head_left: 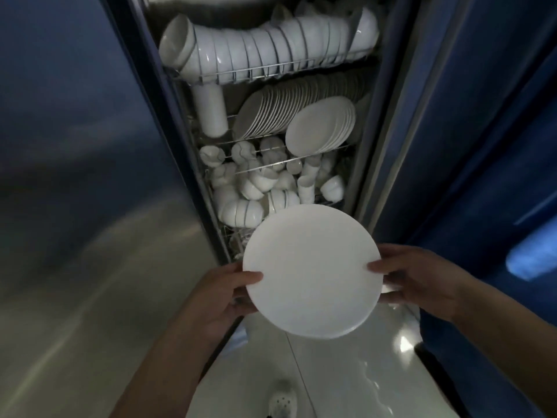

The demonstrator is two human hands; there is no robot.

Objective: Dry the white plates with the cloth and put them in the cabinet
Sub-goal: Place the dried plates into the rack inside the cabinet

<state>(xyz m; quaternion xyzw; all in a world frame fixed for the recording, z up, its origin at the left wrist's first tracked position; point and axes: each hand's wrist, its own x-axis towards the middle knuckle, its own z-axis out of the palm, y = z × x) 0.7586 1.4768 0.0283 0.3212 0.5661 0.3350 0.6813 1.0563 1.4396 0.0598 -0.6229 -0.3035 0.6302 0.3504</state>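
Plate (312,271), plain white and round, sits at 6 o'clock below the cabinet (388,122), left hand (224,292) and right hand (422,280) pinching opposite rims. Racked plates (319,125) and bowls (256,52) fill 12 o'clock.

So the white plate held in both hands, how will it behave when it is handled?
The white plate looks rigid: it keeps its flat shape though the left hand and right hand hold it only at opposite edges. Its smooth, glossy surface is probably slippery. It seems ceramic, so likely fragile if dropped.
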